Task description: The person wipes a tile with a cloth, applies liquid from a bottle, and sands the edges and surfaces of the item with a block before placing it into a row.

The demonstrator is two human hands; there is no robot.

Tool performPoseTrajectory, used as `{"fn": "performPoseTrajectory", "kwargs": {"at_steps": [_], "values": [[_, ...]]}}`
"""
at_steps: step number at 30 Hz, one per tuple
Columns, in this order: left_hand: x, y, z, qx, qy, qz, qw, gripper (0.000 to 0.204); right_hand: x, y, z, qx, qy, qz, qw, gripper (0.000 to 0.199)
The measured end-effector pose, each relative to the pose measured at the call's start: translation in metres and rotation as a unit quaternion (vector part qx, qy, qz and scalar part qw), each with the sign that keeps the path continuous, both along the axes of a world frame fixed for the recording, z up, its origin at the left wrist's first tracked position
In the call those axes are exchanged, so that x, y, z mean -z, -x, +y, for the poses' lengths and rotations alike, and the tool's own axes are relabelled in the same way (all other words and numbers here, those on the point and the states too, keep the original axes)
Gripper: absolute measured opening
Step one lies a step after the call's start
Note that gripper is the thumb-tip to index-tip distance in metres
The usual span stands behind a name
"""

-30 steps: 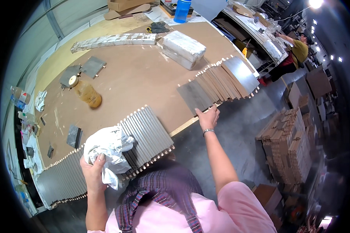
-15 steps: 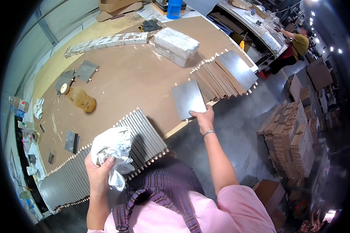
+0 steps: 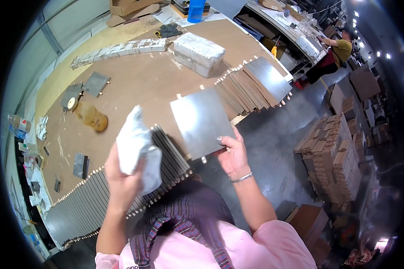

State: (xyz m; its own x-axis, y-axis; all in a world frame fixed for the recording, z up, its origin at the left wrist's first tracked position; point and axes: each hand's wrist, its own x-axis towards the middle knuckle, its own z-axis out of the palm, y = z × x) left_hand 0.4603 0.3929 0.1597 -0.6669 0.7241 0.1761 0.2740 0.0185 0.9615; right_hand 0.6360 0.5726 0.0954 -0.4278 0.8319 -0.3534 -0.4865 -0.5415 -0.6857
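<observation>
Lifted clear of the right-hand stack of plates point(image 3: 256, 83) since the earlier frame, a grey metal plate point(image 3: 202, 120) is now held above the bench point(image 3: 143, 80), its lower edge pinched by the right hand point(image 3: 232, 154). A white cloth point(image 3: 137, 148) has been raised beside it, bunched in the closed left hand point(image 3: 121, 179). A row of plates point(image 3: 90, 201) is laid overlapping underneath.
</observation>
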Motion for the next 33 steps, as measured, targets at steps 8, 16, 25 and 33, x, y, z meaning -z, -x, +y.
{"fn": "performPoseTrajectory", "kwargs": {"at_steps": [8, 16, 25, 33], "values": [[0.004, 0.026, 0.042, 0.021, -0.059, 0.385, 0.921, 0.029, -0.054, 0.006, -0.059, -0.05, -0.005, 0.06, 0.997, 0.048], [-0.001, -0.01, 0.025, 0.07, -0.108, 0.354, 0.926, 0.019, -0.059, 0.014, -0.075, 0.016, -0.105, 0.095, 0.99, 0.047], [0.001, 0.005, 0.013, 0.036, -0.064, 0.376, 0.924, 0.018, -0.064, 0.026, -0.089, -0.009, -0.054, 0.075, 0.996, 0.047], [0.003, 0.061, -0.013, -0.073, -0.02, 0.267, 0.961, 0.018, -0.047, 0.024, -0.096, -0.003, -0.033, 0.058, 0.998, 0.048]]}}
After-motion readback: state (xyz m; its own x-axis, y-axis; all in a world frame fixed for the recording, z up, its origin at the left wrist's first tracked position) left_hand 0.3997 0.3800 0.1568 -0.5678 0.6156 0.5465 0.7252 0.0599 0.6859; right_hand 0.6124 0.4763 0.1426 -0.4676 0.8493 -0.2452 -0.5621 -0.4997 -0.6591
